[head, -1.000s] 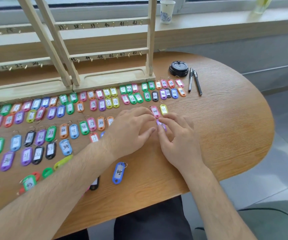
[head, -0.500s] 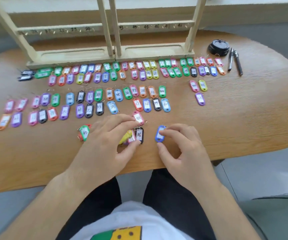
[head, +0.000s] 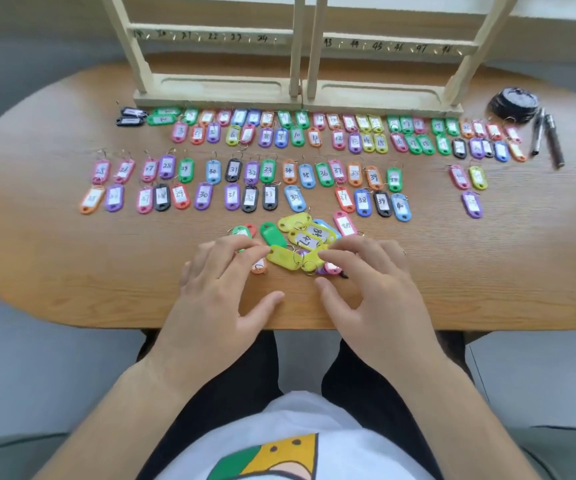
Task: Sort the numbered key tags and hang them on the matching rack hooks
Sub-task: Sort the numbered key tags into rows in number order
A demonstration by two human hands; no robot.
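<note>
A: At the front edge of the counter [head: 72,271], what is shown?
B: Tag pile [head: 300,242], loose and overlapping. Left hand [head: 224,289] spread, fingertips touching the pile's left side; right hand [head: 373,282] spread, fingertips resting on its right side, thumb clear of it.
A: And farther back?
B: Tag rows [head: 268,170], laid flat by number, between the pile and the rack [head: 210,90].

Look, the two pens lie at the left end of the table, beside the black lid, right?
Not quite. The head view shows the two pens at the right end of the table, beside the black lid.
</note>
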